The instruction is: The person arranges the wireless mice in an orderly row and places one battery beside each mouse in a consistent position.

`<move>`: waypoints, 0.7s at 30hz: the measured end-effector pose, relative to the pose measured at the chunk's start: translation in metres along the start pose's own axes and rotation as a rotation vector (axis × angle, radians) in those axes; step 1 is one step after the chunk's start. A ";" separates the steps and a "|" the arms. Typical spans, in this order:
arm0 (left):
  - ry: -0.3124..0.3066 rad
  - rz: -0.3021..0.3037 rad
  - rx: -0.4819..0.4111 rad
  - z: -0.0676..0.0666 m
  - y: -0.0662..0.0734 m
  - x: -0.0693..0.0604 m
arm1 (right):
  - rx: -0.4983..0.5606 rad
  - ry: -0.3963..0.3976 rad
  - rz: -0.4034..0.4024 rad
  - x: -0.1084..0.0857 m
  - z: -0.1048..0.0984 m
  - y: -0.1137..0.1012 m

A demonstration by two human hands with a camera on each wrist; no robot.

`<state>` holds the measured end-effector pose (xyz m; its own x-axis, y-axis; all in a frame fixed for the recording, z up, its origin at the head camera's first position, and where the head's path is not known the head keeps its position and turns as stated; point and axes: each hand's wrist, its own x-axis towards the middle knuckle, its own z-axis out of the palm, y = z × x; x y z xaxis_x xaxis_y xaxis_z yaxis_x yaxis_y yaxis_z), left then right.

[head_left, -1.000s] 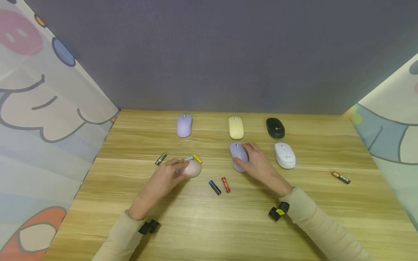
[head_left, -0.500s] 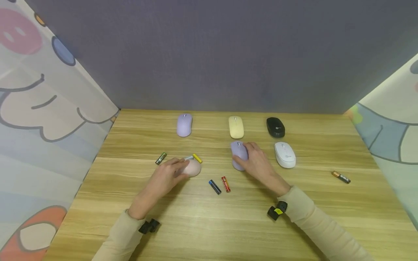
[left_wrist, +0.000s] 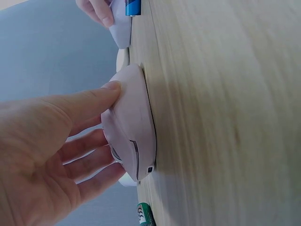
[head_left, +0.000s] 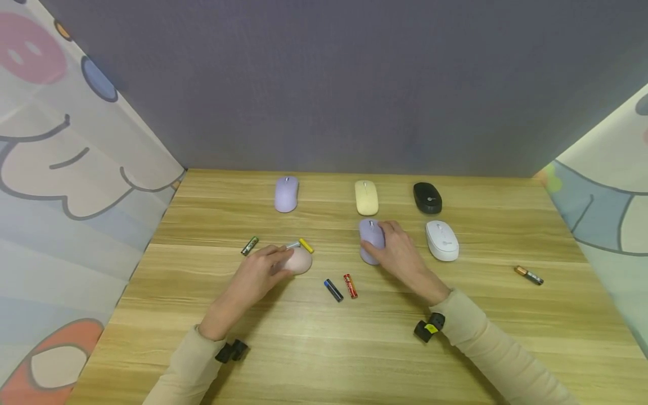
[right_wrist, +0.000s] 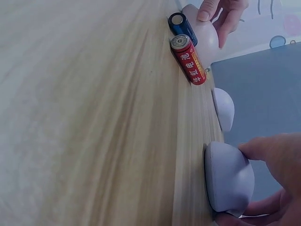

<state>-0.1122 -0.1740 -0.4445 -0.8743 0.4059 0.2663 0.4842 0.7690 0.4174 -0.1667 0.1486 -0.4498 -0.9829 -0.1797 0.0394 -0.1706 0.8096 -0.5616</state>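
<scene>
My left hand (head_left: 258,274) holds a pale pink computer mouse (head_left: 300,261) on the table. The left wrist view shows its thumb on one side of the mouse (left_wrist: 136,108) and the fingers on the other. My right hand (head_left: 403,256) grips a purple mouse (head_left: 371,233) from its right side, thumb across the near part. In the right wrist view this mouse (right_wrist: 230,179) sits flat on the wood. Just beyond the pink mouse lie a yellow battery (head_left: 306,245) and a partly hidden light battery (head_left: 292,245). A blue-black battery (head_left: 333,290) and a red battery (head_left: 350,286) lie between the hands.
At the back stand another purple mouse (head_left: 286,194), a yellow mouse (head_left: 366,198) and a black mouse (head_left: 427,198). A white mouse (head_left: 442,241) is right of my right hand. Outer batteries: a green one (head_left: 250,246) left, a copper-topped one (head_left: 529,275) right. A grey panel (head_left: 344,90) rises behind.
My right hand has shifted the purple mouse slightly away and to the right, then stayed nearly still. The left hand keeps its place on the pink mouse.
</scene>
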 end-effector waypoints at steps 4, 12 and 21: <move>-0.001 0.005 0.000 0.000 0.000 0.000 | -0.003 0.009 -0.002 -0.001 0.000 0.000; -0.003 -0.004 -0.012 0.000 0.000 0.000 | -0.005 0.014 -0.013 -0.002 0.000 0.000; 0.004 -0.003 -0.023 0.000 -0.001 0.000 | 0.028 0.010 -0.030 -0.002 -0.002 0.003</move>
<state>-0.1123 -0.1746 -0.4449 -0.8757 0.4012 0.2688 0.4821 0.7589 0.4378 -0.1658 0.1524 -0.4500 -0.9781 -0.1979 0.0651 -0.1982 0.7878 -0.5831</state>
